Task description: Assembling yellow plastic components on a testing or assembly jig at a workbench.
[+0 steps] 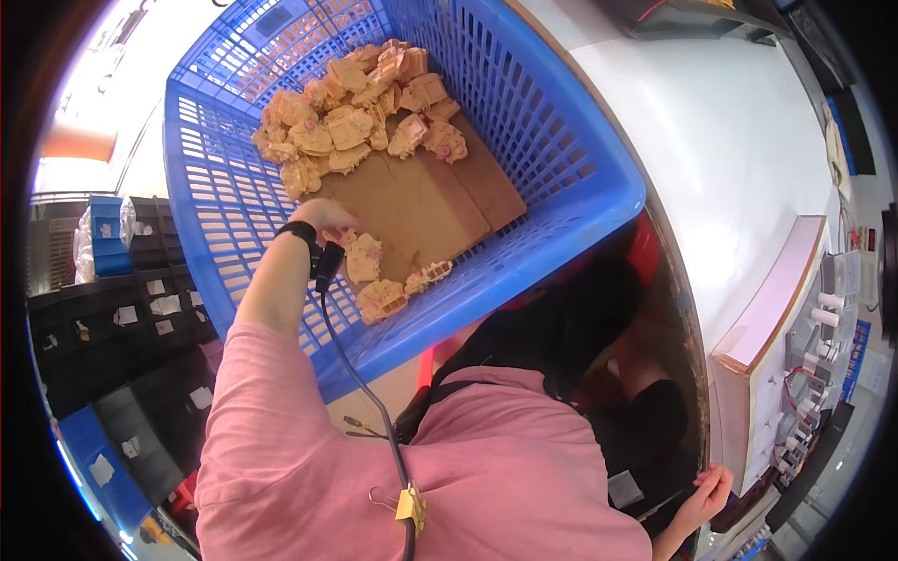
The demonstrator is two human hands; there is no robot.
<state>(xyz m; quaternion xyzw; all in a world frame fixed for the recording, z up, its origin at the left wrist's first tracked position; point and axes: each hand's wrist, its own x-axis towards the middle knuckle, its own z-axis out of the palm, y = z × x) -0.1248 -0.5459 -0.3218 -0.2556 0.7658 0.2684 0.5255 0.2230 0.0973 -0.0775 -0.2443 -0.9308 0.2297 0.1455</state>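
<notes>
My left hand reaches into a blue plastic basket, its fingers bent at a lumpy cream-coloured piece near the basket's near left side. A black strap with a small dark camera on my left wrist hides part of the grip. Close by lie a cream piece with a grid-like end and a narrower one. Several similar pieces are heaped at the basket's far end. At the lower right my right hand is low beside my body, fingers curled; what they hold cannot be made out.
Brown cardboard lines the basket floor. A black cable runs from my left wrist to a yellow binder clip on my pink shirt. Dark bins stand at left; a white table and a white box are on the right.
</notes>
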